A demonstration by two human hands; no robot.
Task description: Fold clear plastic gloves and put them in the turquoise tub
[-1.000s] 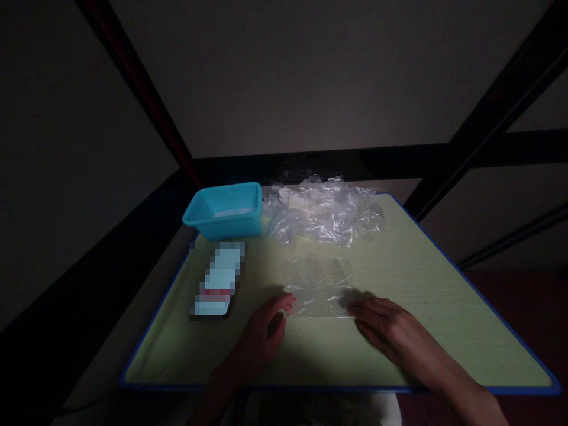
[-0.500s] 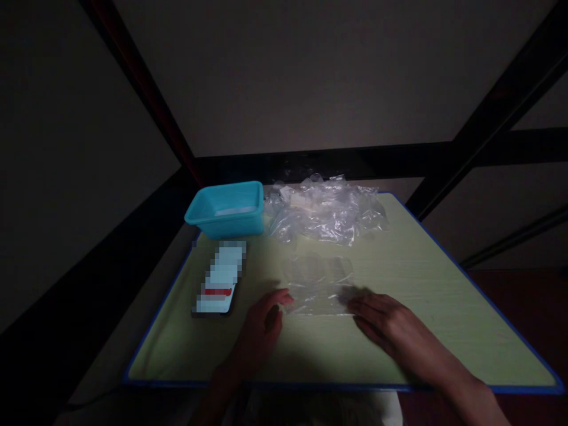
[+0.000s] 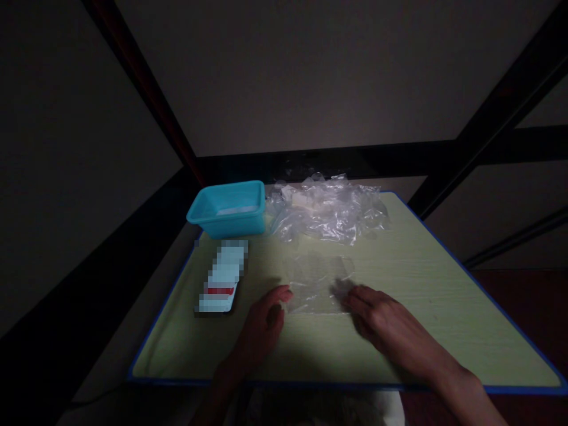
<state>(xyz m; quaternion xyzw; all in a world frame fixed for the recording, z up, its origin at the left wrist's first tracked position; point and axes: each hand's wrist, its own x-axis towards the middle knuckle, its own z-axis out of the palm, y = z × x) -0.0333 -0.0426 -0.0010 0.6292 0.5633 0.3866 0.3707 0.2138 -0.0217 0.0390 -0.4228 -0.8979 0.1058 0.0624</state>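
A thin clear plastic bag (image 3: pixel 317 287) lies flat on the table between my hands. My left hand (image 3: pixel 265 319) rests at its near left corner, fingers curved and thumb apart, with fingertips at the bag's edge. On the opposite side, my right hand (image 3: pixel 379 313) reaches over the bag's right edge with its fingers stretched forward and pointing left. Whether those fingertips press on the film is hard to see in the dim light. Neither hand has anything visibly gripped.
A heap of crumpled clear plastic bags (image 3: pixel 331 216) lies at the table's back. Left of it stands a turquoise basket (image 3: pixel 233 225) with something pale inside. A phone (image 3: pixel 225 275) with a blurred screen lies nearer. The pale green table (image 3: pixel 444 319) has a blue edge.
My right hand has shifted slightly left and forward over the bag's right side. My left hand stays nearly where it was. The bag lies in about the same place.
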